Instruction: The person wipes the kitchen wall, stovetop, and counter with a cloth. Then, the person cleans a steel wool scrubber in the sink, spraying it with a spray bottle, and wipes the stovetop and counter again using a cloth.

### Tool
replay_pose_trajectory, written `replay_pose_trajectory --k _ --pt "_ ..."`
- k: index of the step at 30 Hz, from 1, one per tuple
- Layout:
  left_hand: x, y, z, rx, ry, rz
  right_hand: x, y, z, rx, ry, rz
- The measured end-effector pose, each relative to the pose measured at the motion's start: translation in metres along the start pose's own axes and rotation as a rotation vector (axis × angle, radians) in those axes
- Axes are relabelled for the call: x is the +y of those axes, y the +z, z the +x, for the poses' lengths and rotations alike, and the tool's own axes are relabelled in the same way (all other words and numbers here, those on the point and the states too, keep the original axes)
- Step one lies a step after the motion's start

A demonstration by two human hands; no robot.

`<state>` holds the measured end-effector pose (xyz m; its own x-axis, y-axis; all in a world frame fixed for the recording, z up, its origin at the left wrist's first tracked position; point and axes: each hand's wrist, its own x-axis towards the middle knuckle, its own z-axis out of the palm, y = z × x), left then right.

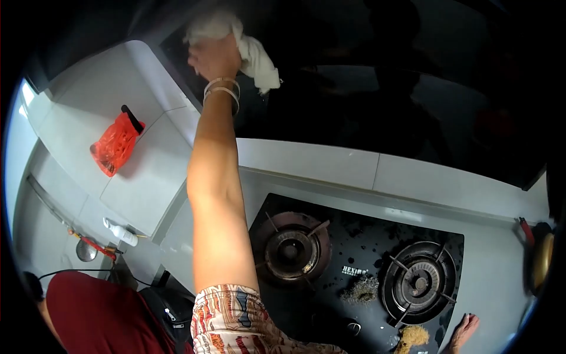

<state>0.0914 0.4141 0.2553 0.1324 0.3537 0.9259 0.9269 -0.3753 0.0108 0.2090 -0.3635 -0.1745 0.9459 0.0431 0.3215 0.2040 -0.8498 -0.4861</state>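
Note:
My left hand [216,57] is raised and presses a white cloth [257,62] against the glossy black panel [336,100] above the stove. Its fingers are closed round the cloth, partly hidden by it. Two bangles circle that wrist. My right hand [466,331] rests on the grey counter at the lower right, beside the black gas stove [354,248], with nothing visible in it. Nearest to it on the stove lies a yellowish scrubbing pad [413,338]. A grey wire scourer [361,289] sits between the two burners. Water drops dot the stovetop.
Another person in a dark red shirt [106,312] stands at the lower left. A red plastic bag [118,143] with a black handle sticking out, a white spray bottle [121,232] and a metal ladle [86,250] are on the left. A pan [541,262] stands at the right edge.

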Motion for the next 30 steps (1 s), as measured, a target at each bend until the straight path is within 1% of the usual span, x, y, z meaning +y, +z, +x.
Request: replay_pose_trajectory --k 1,2,3,4,5,8,9,11,12,14,15,16,18,19,20,21,22,23,24,25,26,27,28,29,30 --pt "-0.003 0.0 -0.009 -0.144 -0.027 0.093 0.0 0.0 0.0 -0.003 -0.047 -0.003" --pt "-0.014 0.021 -0.024 -0.001 0.007 0.093 0.001 -0.001 -0.001 -0.004 -0.042 0.002" --pt "-0.02 0.042 -0.048 0.039 0.054 0.145 0.0 -0.001 -0.001 -0.003 -0.041 0.021" --pt "-0.023 0.048 -0.062 -0.029 0.074 0.166 -0.001 -0.001 -0.002 -0.002 -0.038 0.038" --pt "-0.022 0.048 -0.077 0.183 0.096 0.032 0.0 -0.001 -0.001 0.001 -0.032 0.04" --pt "-0.026 0.047 -0.105 0.063 0.082 -0.084 0.003 -0.003 -0.002 -0.013 -0.038 0.044" --pt "-0.027 0.048 -0.113 0.066 0.086 -0.094 -0.002 -0.004 -0.001 -0.004 -0.043 0.042" --pt "-0.029 0.049 -0.134 -0.065 0.065 -0.123 -0.001 -0.003 -0.002 0.031 -0.061 0.064" --pt "-0.027 0.054 -0.148 -0.064 0.067 -0.132 -0.002 -0.005 -0.003 0.036 -0.055 0.061" --pt "-0.02 0.056 -0.177 0.039 -0.043 -0.373 -0.011 -0.01 -0.001 -0.012 -0.055 0.042" --pt "-0.016 0.048 -0.185 -0.093 -0.232 -0.586 -0.018 -0.013 -0.002 0.0 -0.05 0.08" --pt "-0.013 0.055 -0.181 -0.093 -0.225 -0.603 -0.017 -0.013 -0.001 0.012 -0.037 0.076" --pt "-0.02 0.084 -0.167 -0.115 -0.235 -0.404 -0.011 -0.01 -0.003 0.031 -0.067 0.025" --pt "-0.014 0.076 -0.145 -0.055 -0.297 -0.477 -0.014 -0.011 -0.002 0.026 -0.043 0.042" --pt "-0.026 0.103 -0.121 0.056 -0.083 -0.365 -0.02 -0.013 -0.001 0.027 -0.023 0.043" --pt "-0.041 0.122 -0.1 0.246 0.359 0.201 -0.027 -0.016 -0.002 0.041 0.02 0.036" --pt "-0.04 0.129 -0.058 -0.001 0.277 -0.003 -0.028 -0.016 -0.003 0.053 0.011 0.047" --pt "-0.01 0.071 -0.038 -0.264 0.343 0.309 -0.027 -0.015 -0.003 0.071 0.008 0.056" --pt "-0.018 0.099 -0.012 -0.247 0.143 0.095 -0.03 -0.014 -0.002 0.158 -0.041 0.046" --pt "-0.034 0.135 -0.002 0.218 0.292 0.018 -0.032 -0.015 -0.001 0.14 -0.022 0.035" --pt "-0.016 0.044 -0.009 0.022 0.387 0.171 -0.031 -0.017 -0.001 0.116 -0.015 0.026" --pt "-0.02 0.1 0.008 0.157 0.169 -0.149 -0.029 -0.016 -0.002 0.098 0.007 0.026" --pt "-0.01 0.082 0.003 0.388 0.225 -0.388 -0.027 -0.018 -0.001 0.084 0.013 0.032" --pt "0.024 0.033 -0.011 0.221 -0.081 -0.639 -0.028 -0.019 0.0 0.054 0.048 0.04" --pt "0.023 0.047 0.003 0.203 0.067 -0.696 -0.03 -0.021 0.0 0.013 0.077 0.052"
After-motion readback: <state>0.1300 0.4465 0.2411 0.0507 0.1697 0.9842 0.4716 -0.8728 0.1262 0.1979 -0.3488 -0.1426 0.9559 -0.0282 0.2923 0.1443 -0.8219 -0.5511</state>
